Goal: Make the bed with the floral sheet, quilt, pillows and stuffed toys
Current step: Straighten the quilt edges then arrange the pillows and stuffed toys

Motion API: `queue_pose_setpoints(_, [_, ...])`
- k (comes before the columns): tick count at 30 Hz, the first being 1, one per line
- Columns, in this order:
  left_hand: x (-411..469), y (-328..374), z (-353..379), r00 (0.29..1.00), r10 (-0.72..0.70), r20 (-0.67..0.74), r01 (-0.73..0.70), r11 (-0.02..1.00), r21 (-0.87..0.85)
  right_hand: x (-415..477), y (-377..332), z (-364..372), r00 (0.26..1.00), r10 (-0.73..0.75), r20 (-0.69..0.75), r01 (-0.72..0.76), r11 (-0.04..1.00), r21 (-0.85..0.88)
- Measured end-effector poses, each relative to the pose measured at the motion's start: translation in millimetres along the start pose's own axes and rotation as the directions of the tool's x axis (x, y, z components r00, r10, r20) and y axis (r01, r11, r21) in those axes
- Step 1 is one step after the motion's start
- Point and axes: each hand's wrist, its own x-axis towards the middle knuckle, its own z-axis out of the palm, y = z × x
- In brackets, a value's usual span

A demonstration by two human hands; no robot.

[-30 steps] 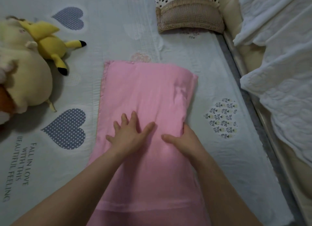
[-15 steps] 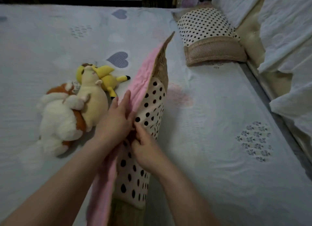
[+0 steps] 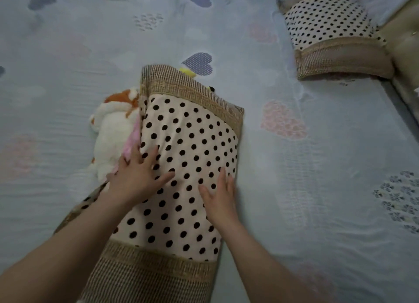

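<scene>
A polka-dot pillow (image 3: 192,144) with woven tan ends lies dotted side up in the middle of the bed, its left edge leaning on the stuffed toys. My left hand (image 3: 138,176) presses flat on its left part with fingers spread. My right hand (image 3: 218,198) lies flat on its right part. A strip of the pillow's pink underside (image 3: 132,139) shows at the left edge. A white and orange stuffed toy (image 3: 113,130) lies half hidden under the pillow, and a bit of the yellow toy (image 3: 187,72) peeks over its far end.
The pale sheet (image 3: 317,166) with heart prints covers the bed. A second polka-dot pillow (image 3: 331,28) lies at the far right by the padded beige headboard (image 3: 405,51).
The pillow went from pink side up, through standing on edge, to lying dotted side up over the toys. Both hands now press flat on its dotted face.
</scene>
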Motion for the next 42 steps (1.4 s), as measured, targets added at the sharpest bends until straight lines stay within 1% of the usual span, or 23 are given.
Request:
queue_pose_setpoints(2, [-0.5,-8.0,10.4,0.999,-0.035,-0.027,0.033,0.996,-0.083,8.8,9.1,3.7,0.998,0.056,-0.008,-0.055,0.997,0.062])
queue_pose_setpoints(5, [4.3,-26.2,23.1,0.991,-0.120,-0.054,0.105,0.970,-0.222,25.0,16.9,19.3,0.985,0.166,0.044,-0.170,0.978,0.121])
queue_pose_setpoints(6, [5.4,-30.3,23.8,0.986,-0.153,-0.062,0.137,0.969,-0.207,29.4,17.6,23.2,0.978,0.201,0.050,-0.206,0.966,0.156])
queue_pose_setpoints(8, [8.1,-37.3,26.0,0.978,-0.196,-0.076,0.188,0.976,-0.108,37.8,19.6,30.9,0.967,0.252,0.028,-0.251,0.940,0.230])
queue_pose_setpoints(10, [6.8,-35.5,24.5,0.981,-0.143,-0.130,0.129,0.985,-0.113,43.1,19.5,29.4,0.962,0.268,-0.052,-0.233,0.906,0.353])
queue_pose_setpoints(12, [-0.9,-28.2,17.2,0.978,-0.075,-0.194,0.026,0.969,-0.247,44.1,17.1,23.6,0.962,0.256,-0.096,-0.192,0.881,0.434])
queue_pose_setpoints(14, [-12.1,-11.8,7.9,0.957,-0.061,-0.284,-0.033,0.948,-0.317,36.2,13.1,9.1,0.972,0.197,-0.128,-0.135,0.915,0.381])
queue_pose_setpoints(16, [-23.8,7.7,-0.2,0.926,-0.058,-0.373,-0.091,0.925,-0.370,22.0,8.7,-11.4,0.960,0.123,-0.251,-0.045,0.954,0.298])
queue_pose_setpoints(18, [-38.9,38.8,1.3,0.904,-0.049,-0.424,-0.166,0.875,-0.456,4.9,13.1,-46.9,0.910,0.044,-0.412,0.023,0.987,0.157])
queue_pose_setpoints(19, [-47.0,50.3,4.9,0.901,-0.040,-0.432,-0.200,0.846,-0.495,-3.8,13.9,-62.1,0.880,0.013,-0.475,0.027,0.997,0.079])
queue_pose_setpoints(21, [-64.2,85.6,18.9,0.909,-0.032,-0.415,-0.231,0.790,-0.568,-25.4,26.2,-102.1,0.823,-0.029,-0.568,0.002,0.999,-0.047])
queue_pose_setpoints(23, [-81.0,111.2,35.9,0.925,-0.032,-0.379,-0.227,0.753,-0.618,-44.9,37.8,-129.5,0.790,-0.068,-0.610,-0.033,0.988,-0.152])
queue_pose_setpoints(26, [-104.9,166.1,60.5,0.955,-0.018,-0.297,-0.186,0.742,-0.644,-68.6,72.6,-179.3,0.741,-0.077,-0.667,-0.077,0.977,-0.198])
queue_pose_setpoints(27, [-107.3,164.3,71.9,0.969,-0.020,-0.247,-0.145,0.764,-0.629,-67.7,81.5,-179.5,0.747,-0.066,-0.661,-0.083,0.978,-0.191])
queue_pose_setpoints(28, [-110.6,185.5,86.5,0.982,-0.026,-0.189,-0.091,0.808,-0.582,-70.3,103.0,-199.1,0.774,-0.031,-0.632,-0.115,0.975,-0.188])
queue_pose_setpoints(30, [-109.4,177.9,109.2,0.993,-0.115,-0.020,0.098,0.915,-0.391,-64.8,123.6,-193.5,0.875,0.086,-0.476,-0.243,0.929,-0.280])
queue_pose_setpoints(31, [-110.4,178.2,120.6,0.987,-0.158,0.030,0.160,0.942,-0.294,-63.5,134.9,-190.7,0.906,0.168,-0.389,-0.315,0.881,-0.354])
queue_pose_setpoints(32, [-109.6,181.8,128.0,0.982,-0.187,0.027,0.188,0.954,-0.233,-62.2,145.5,-188.4,0.917,0.223,-0.330,-0.350,0.847,-0.400])
queue_pose_setpoints(33, [-107.8,184.8,131.5,0.983,-0.183,-0.019,0.175,0.964,-0.202,-58.5,153.2,-185.7,0.924,0.226,-0.307,-0.344,0.841,-0.417])
queue_pose_setpoints(34, [-103.8,192.5,132.7,0.986,-0.142,-0.081,0.126,0.975,-0.183,-53.8,157.2,-186.5,0.936,0.185,-0.299,-0.300,0.862,-0.408])
queue_pose_setpoints(37, [-82.4,223.0,129.1,0.976,0.068,-0.207,-0.092,0.990,-0.108,-36.1,160.9,-195.6,0.950,-0.008,-0.313,-0.124,0.907,-0.402])
queue_pose_setpoints(40, [-47.4,260.4,111.3,0.930,0.225,-0.290,-0.247,0.968,-0.042,-8.6,142.4,-218.2,0.910,-0.183,-0.372,0.004,0.902,-0.432])
queue_pose_setpoints(42, [-26.9,286.2,86.6,0.870,0.291,-0.397,-0.324,0.946,-0.018,9.3,120.2,-240.2,0.846,-0.292,-0.446,0.074,0.893,-0.444])
